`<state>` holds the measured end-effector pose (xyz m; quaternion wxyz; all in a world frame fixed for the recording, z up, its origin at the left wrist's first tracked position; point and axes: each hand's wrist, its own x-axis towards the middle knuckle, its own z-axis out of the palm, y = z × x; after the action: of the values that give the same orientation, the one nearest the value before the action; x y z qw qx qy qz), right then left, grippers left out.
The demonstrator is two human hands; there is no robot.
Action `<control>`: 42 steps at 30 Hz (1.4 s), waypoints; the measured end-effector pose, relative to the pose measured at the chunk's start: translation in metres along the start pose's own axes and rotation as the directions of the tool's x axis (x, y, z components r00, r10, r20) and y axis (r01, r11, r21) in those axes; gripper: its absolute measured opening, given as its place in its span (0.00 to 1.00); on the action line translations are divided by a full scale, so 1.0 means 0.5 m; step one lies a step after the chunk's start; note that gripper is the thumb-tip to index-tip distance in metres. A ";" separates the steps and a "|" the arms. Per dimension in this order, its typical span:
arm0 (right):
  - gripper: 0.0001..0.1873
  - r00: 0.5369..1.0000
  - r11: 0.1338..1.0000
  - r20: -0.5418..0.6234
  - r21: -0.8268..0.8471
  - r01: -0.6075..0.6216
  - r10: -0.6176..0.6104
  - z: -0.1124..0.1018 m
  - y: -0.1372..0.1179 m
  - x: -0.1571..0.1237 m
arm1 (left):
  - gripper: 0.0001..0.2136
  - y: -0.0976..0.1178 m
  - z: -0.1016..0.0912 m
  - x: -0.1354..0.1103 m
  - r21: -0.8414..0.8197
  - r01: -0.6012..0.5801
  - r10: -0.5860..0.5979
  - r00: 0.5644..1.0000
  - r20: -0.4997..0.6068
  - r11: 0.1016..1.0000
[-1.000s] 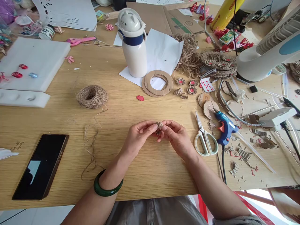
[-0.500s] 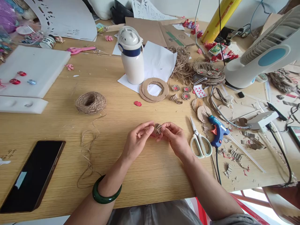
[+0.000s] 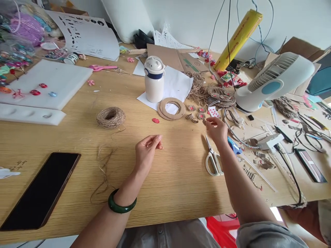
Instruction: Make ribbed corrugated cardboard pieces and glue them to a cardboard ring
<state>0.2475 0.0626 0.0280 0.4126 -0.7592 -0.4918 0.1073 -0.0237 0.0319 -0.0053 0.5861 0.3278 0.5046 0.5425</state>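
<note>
My right hand (image 3: 216, 130) reaches to the right of centre, its fingertips pinched on a small corrugated cardboard coil (image 3: 204, 121), mostly covered by the fingers. Just left of it lie cardboard rosettes with red centres (image 3: 201, 116) and plain curled cardboard strips (image 3: 191, 117). White-handled scissors (image 3: 212, 162) lie below that hand, and its forearm partly covers a blue glue gun (image 3: 234, 145). Over the middle of the table, my left hand (image 3: 147, 151) is closed, thumb against the curled fingers, with nothing visible in it. Red paper discs (image 3: 155, 120) lie beyond it.
A twine ball (image 3: 111, 117) and a phone (image 3: 41, 189) lie to the left. Cardboard rings (image 3: 171, 108) and a white bottle (image 3: 154, 81) stand behind. A fan (image 3: 269, 82), cables and cardboard scraps crowd the right. Part of another person shows at lower right.
My hands have parted. The right hand has moved away and to the right with the cardboard coil, while the left stays near the middle. The view has tilted up and turned slightly right.
</note>
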 end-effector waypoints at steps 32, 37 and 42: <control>0.15 0.981 0.908 0.135 -0.376 0.183 -0.142 -0.105 0.088 -0.297 | 0.10 -0.007 0.001 -0.024 0.175 -0.248 0.204 0.950 0.237 0.953; 0.13 0.984 0.940 0.101 -0.295 0.172 -0.149 -0.135 0.078 -0.272 | 0.09 -0.010 -0.002 -0.015 0.192 -0.259 0.217 0.952 0.215 0.947; 0.16 0.992 0.967 -0.072 -0.241 0.084 -0.104 -0.234 0.096 -0.270 | 0.10 -0.012 -0.002 -0.015 0.174 -0.241 0.206 0.958 0.199 0.955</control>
<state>0.2792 -0.1197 0.0344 0.3439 -0.7826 -0.5188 -0.0039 -0.0219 0.0234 -0.0093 0.5283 0.4864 0.4605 0.5218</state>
